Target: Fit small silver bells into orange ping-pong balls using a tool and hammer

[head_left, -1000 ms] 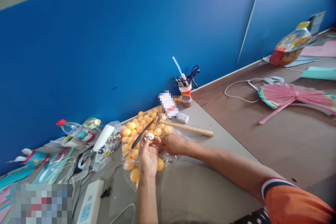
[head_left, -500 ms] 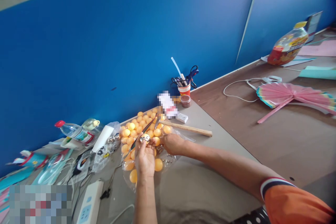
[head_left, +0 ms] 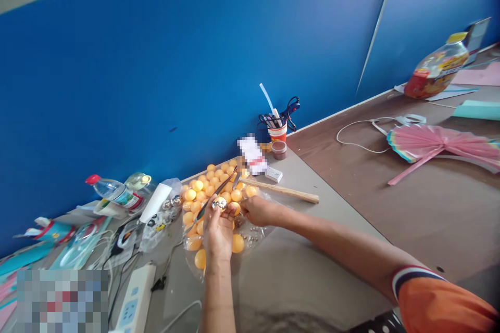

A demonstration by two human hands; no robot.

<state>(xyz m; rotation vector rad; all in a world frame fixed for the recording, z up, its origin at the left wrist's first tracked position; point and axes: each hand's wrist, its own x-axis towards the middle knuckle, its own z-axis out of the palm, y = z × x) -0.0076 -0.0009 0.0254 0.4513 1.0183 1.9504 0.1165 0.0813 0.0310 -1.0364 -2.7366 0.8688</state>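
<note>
My left hand (head_left: 219, 234) is palm up, its fingertips closed around a small shiny ball (head_left: 219, 203) with silvery and yellowish patches. Just to the right, my right hand (head_left: 261, 212) is closed, with thumb and fingers pinched together. Whatever they pinch is hidden or too small to make out. Beneath and around both hands, many orange table tennis balls (head_left: 238, 243) lie on a clear plastic bag. Dark tweezers (head_left: 217, 191) rest across the balls, behind my left hand. Small silvery pieces (head_left: 252, 237) show in the plastic below my right hand.
A hammer with a wooden handle (head_left: 289, 191) lies behind my right hand. Farther back stand a cup of pens (head_left: 278, 132) and a small round tub (head_left: 278, 150). Bottles (head_left: 117, 193) and a power strip (head_left: 135, 299) are on the left; a pink paper fan (head_left: 437, 143) is right.
The whole view has shifted slightly, so everything sits a little farther right. Both hands keep nearly the same pose over the balls, the shiny ball still in my left fingers.
</note>
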